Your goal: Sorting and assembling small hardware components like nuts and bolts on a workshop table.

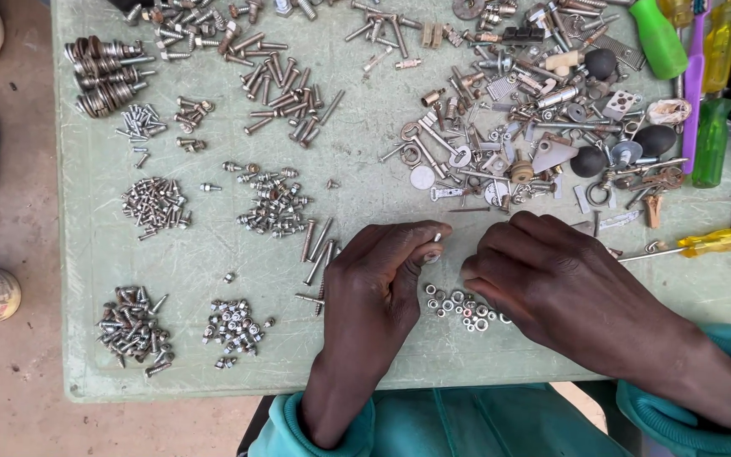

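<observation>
- Two hands work near the table's near edge: the left hand [382, 271] pinches a small screw [436, 239] at its fingertips; the right hand [552, 283] is curled, and I cannot tell what it holds.
- One small pile of nuts [460, 306] lies between them.
- Six sorted screw heaps sit left.
- One pale green table [365, 169] stands on a concrete floor [10, 398].

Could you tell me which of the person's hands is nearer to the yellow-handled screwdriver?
Right. The right hand lies just left of the yellow-handled screwdriver, near its tip; the left hand is farther left.
</observation>
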